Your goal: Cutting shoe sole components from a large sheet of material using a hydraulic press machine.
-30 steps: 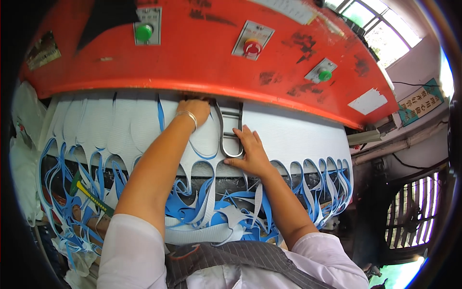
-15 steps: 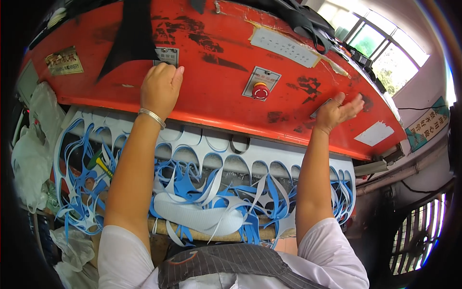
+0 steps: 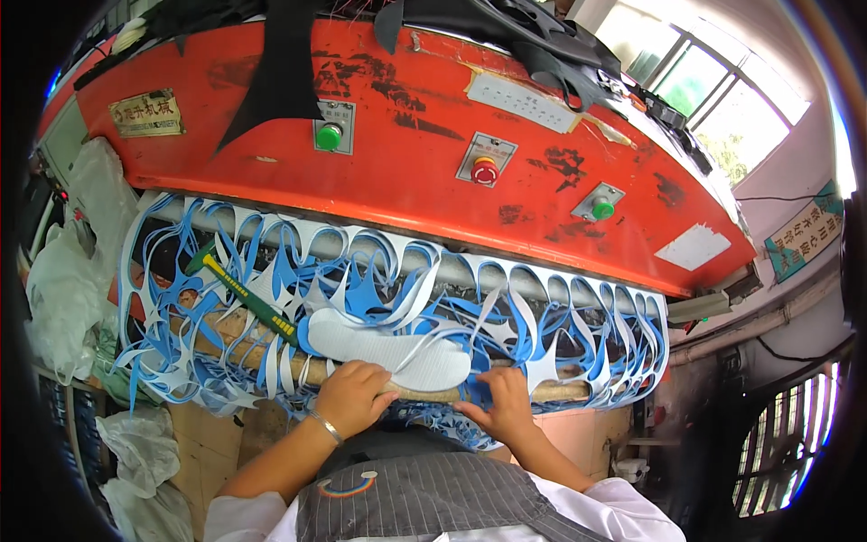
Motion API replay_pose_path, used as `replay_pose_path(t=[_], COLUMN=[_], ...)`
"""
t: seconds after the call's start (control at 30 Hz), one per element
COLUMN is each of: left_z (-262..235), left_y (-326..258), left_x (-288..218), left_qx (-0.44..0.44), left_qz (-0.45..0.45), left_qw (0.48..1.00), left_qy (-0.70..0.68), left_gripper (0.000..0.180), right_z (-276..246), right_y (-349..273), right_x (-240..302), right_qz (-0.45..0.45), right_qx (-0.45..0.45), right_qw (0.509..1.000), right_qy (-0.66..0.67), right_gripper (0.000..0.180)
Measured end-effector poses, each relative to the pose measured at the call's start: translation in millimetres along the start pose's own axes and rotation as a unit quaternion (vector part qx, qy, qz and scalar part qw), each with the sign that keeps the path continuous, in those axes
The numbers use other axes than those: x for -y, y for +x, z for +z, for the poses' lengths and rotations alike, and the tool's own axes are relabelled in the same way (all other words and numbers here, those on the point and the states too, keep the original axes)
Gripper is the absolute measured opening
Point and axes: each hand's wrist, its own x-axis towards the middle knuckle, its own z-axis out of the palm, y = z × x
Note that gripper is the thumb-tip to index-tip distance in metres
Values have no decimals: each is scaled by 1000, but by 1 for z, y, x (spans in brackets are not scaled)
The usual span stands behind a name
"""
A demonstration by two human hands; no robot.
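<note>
A white, ribbed, sole-shaped foam piece (image 3: 388,350) lies on a tangle of blue and white foam offcuts (image 3: 361,294) under the red machine front. My left hand (image 3: 355,399) is at its near edge, fingers bent over a brown front bar (image 3: 433,395) and thumb apart. My right hand (image 3: 502,408) is just right of the sole, fingers against a blue offcut and thumb out to the left. Neither hand visibly lifts anything. A green and yellow hammer-like tool (image 3: 246,294) rests on the offcuts left of the sole.
The red machine panel (image 3: 406,163) spans the far side, with two green buttons (image 3: 329,136) and a red stop button (image 3: 485,170). Black sheet material (image 3: 280,72) hangs over it. Clear plastic bags (image 3: 63,289) bulge at the left. More offcuts hang below the front bar.
Both hands have come down from the panel's left and right button plates to the near edge by the sole. The green buttons are now uncovered. The offcut sheet with the sole sits nearer me.
</note>
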Motion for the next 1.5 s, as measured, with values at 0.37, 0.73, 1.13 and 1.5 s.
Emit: replay_pose_path(t=[0.37,0.73,1.13,1.5], left_z=[24,-59,137,141], left_y=[-7,120,270,308], left_x=[-5,42,148,116], left_qx=[-64,236,32,54], left_qz=[-12,-119,87,34], left_qw=[996,961,995,998], left_qy=[56,-76,44,22], left_gripper=[22,38,33,26], right_z=[31,-59,103,61], right_y=[-19,100,223,296], right_x=[0,-8,-201,-258], right_qz=[104,195,-39,-64], right_qx=[72,248,49,298], right_qw=[989,924,988,945], right_qy=[-75,217,138,120], right_gripper=[54,39,13,27])
